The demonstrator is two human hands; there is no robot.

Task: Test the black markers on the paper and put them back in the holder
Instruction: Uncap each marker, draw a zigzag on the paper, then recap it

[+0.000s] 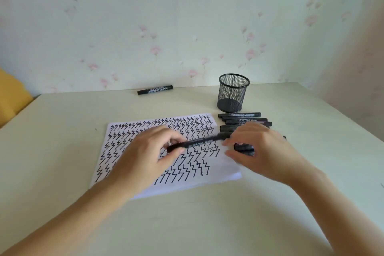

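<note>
A white paper [224,170] covered in black zigzag marks lies in the middle of the table. Above it I hold one black marker [200,142] level between both hands. My left hand [145,156] pinches its left end with curled fingers. My right hand [264,147] holds its right end at the fingertips. A row of several black markers [243,119] lies right of the paper, partly hidden under my right hand. The black mesh holder [233,92] stands behind them with no markers in it. One more black marker [154,89] lies alone by the wall.
The cream table [207,224] reaches the flowered wall at the back and its right edge runs near another wall. Something yellow [10,93] sits off the table's left side.
</note>
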